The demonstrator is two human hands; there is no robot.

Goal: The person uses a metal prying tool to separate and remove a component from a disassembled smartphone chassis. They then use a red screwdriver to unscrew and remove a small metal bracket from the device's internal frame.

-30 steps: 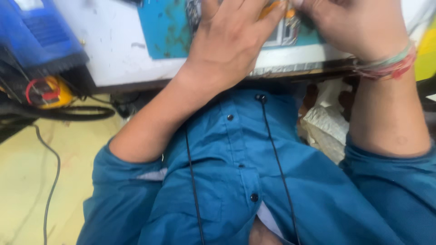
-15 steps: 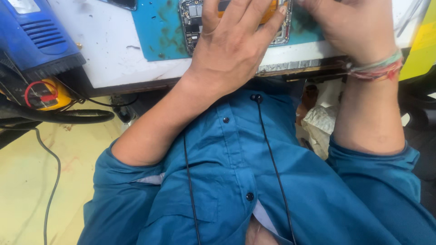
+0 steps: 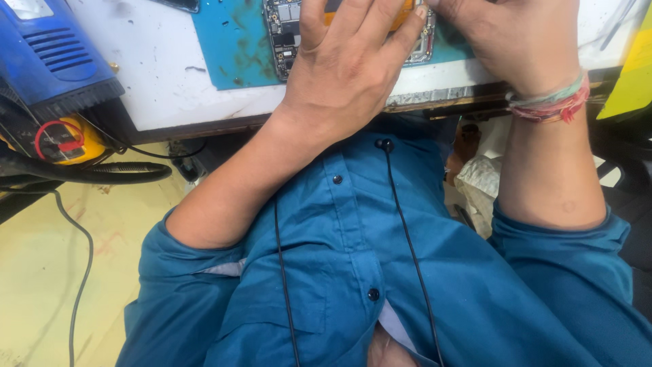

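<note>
Shirt: blue shirt point(image 3: 380, 272) with thin black cords fills the near view.
Left hand point(image 3: 350, 64): fingers spread flat over an orange tool point(image 3: 401, 10), hiding most of it; clamped or not, cannot tell.
Right hand point(image 3: 516, 37): beside it, fingertips cut off, grip unclear.
Circuit board point(image 3: 285, 30): under both hands, on a teal mat point(image 3: 231, 41).
Left of grip: blue machine point(image 3: 47, 51), yellow meter point(image 3: 64, 139).

A blue box-shaped machine with vent slots point(image 3: 51, 51) sits at the left end of the scuffed white counter point(image 3: 163, 75), on which a stained teal work mat point(image 3: 231, 44) lies. Below the counter edge, a yellow handheld meter with a red ring point(image 3: 64, 139) rests beside a thick black cable point(image 3: 102, 173). A thin grey wire point(image 3: 81, 272) trails over the pale yellow floor point(image 3: 41, 285).
</note>
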